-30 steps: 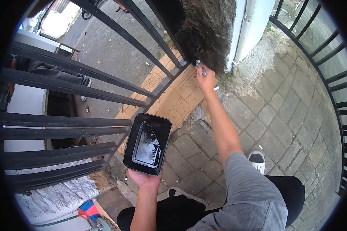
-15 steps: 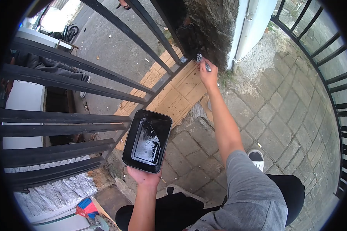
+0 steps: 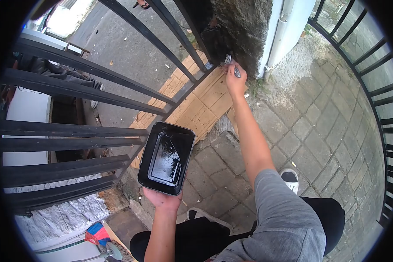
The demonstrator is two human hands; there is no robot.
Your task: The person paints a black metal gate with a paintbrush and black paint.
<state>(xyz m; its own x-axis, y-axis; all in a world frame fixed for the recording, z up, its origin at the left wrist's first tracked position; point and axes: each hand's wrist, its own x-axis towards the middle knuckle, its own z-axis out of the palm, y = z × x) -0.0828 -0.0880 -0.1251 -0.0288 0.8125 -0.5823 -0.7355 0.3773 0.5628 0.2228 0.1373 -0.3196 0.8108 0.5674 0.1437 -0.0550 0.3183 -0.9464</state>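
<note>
My left hand (image 3: 163,199) supports a black plastic paint tray (image 3: 186,142) from below, its fingers mostly hidden under it. Glossy black paint coats the tray's inside. Farther forward, my right hand (image 3: 236,82) is closed round the paint-smeared handle of a paintbrush (image 3: 237,72). The brush's head is up against the dark, black-painted foot of the gate post (image 3: 218,43), beside the rough wall; its bristles are hard to make out. Under the right hand, flattened cardboard (image 3: 207,98) lies on the ground below the gate's bottom rail.
A black barred gate (image 3: 96,94) runs along the left. A white drainpipe (image 3: 276,43) stands by the wall, and a curved black fence (image 3: 367,74) bounds the right. Paving stones (image 3: 314,126) cover the ground. Beyond the bars, a person's trousered leg (image 3: 70,77) shows.
My right hand has shifted the paintbrush slightly upward along the post's foot, its head now a little higher. The tray in my left hand has barely moved.
</note>
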